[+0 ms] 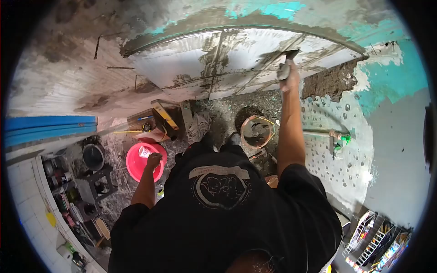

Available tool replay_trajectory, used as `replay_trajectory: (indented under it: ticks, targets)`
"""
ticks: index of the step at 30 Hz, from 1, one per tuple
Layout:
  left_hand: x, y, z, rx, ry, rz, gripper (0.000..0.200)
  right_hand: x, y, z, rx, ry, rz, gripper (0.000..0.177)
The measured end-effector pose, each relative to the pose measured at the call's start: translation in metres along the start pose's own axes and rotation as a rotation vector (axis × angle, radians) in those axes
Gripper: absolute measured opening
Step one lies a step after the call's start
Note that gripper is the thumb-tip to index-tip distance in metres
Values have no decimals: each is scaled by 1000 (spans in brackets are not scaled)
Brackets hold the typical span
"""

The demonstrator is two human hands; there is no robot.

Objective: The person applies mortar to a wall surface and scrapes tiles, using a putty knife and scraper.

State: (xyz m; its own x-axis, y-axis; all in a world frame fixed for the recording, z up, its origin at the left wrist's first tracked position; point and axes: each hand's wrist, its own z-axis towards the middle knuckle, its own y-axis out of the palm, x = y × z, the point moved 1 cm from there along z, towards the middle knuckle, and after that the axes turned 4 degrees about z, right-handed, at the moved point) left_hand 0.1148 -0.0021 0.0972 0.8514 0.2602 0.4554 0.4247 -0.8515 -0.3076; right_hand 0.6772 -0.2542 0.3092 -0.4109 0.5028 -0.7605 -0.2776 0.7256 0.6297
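My right hand is closed around a putty knife, reaching out to the upper right. Its dark blade is at the surface of the large white tiles, which carry grey-brown smears of mortar along the joints. A greyish lump or part of the handle shows beside the fingers, too blurred to name. My left hand hangs low over a pink basin, fingers curled; what they hold, if anything, is hidden. Inside the basin lies a white item with red print.
A bucket with murky contents stands by my feet. A yellow spirit level leans near a tape measure. Left are a black bucket and cluttered shelves. A green-handled tap juts from the right wall; metal bars stick out upper left.
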Motion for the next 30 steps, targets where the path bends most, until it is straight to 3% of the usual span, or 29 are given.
replay_trajectory:
  ticks: [1,2,3,4,5,6,8,9,10,12,17,20,22,25,27,28,30]
  targets:
    - [-9,-2,2,3,9,-8,19,25,12,-9,61,-148,-119,9]
    - [-17,-1,0,9,2,-57,15,56,23,-17,199,-151,-166,9]
    - [-27,-1,2,-22,25,44,15,87,32,-26,156,-141,-260,13]
    - [-42,-3,6,-56,47,147,14,104,68,-47,286,-42,-410,19]
    - [-32,0,-7,-49,-14,149,14,168,38,-31,120,132,-456,23]
    - [-17,3,-24,-41,-75,150,15,161,92,-69,103,63,-429,27]
    - [-59,-4,8,-75,136,323,14,249,82,-78,-58,-1,-606,33]
    - [-60,-5,8,-70,133,299,14,278,77,-83,-85,-17,-738,32]
    - [-60,-6,8,-65,130,275,14,272,81,-95,-91,103,-565,29]
    - [-9,-1,-24,0,-96,-8,15,254,105,-124,-119,336,-218,23]
    - [-11,-9,-20,79,62,-92,14,248,66,-73,208,637,233,16]
    - [-37,-8,-21,68,112,-170,11,224,47,-44,72,745,472,19]
    - [-73,-1,-10,102,0,-242,10,203,58,-39,-51,766,678,21]
    - [-95,6,-29,60,-177,-104,13,168,72,-71,-236,653,794,21]
    - [-85,13,-49,60,-229,-41,14,170,56,-76,-140,611,677,20]
    - [-86,15,-54,54,-140,107,14,176,44,-73,-83,633,646,19]
    - [-81,12,-55,72,-248,38,13,194,23,-65,35,700,522,17]
